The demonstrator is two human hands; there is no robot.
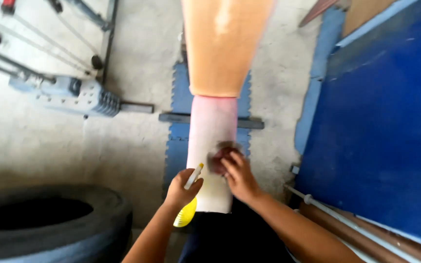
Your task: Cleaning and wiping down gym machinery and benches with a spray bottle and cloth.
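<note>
I see the left hand (183, 187) gripping a yellow squeeze bottle (187, 210) beside the white panel (211, 146). Right hand (239, 176) presses a dark red pad (219, 159) onto the panel, fingers closed on it.

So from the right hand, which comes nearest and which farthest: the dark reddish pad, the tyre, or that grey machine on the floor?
1. Dark reddish pad: under the right hand, on the pale board.
2. Tyre: lower left, on the floor.
3. Grey machine: upper left, farthest away.
</note>
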